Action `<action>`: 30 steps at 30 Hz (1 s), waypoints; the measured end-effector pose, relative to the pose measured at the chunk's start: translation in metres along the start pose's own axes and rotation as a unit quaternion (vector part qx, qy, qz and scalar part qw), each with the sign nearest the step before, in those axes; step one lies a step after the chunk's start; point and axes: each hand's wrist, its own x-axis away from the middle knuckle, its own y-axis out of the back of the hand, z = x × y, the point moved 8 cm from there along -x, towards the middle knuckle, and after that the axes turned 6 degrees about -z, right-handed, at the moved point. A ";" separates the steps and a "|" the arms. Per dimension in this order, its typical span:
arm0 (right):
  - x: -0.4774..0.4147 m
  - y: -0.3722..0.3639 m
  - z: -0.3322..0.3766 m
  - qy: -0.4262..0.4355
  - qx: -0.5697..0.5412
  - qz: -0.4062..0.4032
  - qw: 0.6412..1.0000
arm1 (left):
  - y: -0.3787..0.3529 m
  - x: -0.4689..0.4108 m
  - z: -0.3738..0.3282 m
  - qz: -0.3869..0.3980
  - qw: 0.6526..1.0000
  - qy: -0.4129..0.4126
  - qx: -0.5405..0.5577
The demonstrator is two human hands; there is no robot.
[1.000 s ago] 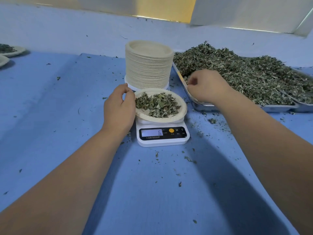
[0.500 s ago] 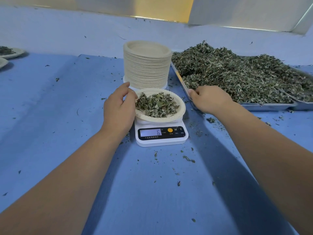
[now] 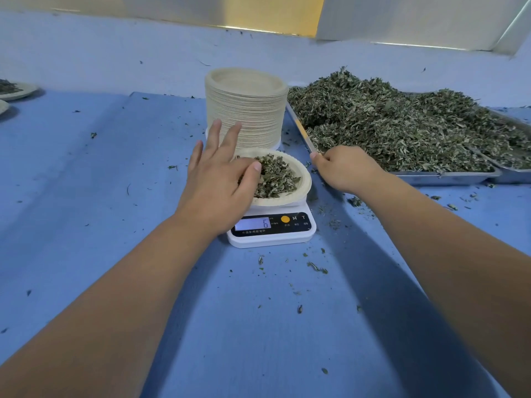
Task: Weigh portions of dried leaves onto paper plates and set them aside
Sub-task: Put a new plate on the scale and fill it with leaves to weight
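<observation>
Paper plate (image 3: 306, 180) under spread-fingered left grip (image 3: 218, 185)

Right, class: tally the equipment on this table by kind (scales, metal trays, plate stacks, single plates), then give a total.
Scale: 1
Metal trays: 2
Plate stack: 1
Single plates: 3 (one on the scale, two at far left)
Total: 7

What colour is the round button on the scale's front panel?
Orange-yellow button, set in the black panel of the white scale; the head view shows it best.
</observation>
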 end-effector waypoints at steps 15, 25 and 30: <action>-0.006 0.003 -0.001 0.012 -0.042 -0.044 0.998 | 0.006 -0.005 0.008 -0.032 0.998 0.022 0.048; -0.011 -0.004 -0.005 0.003 -0.005 -0.003 1.000 | 0.006 -0.002 0.049 -0.094 0.961 0.185 0.181; -0.006 -0.004 -0.003 0.004 0.002 -0.019 1.000 | 0.005 -0.003 0.045 -0.090 0.965 0.176 0.170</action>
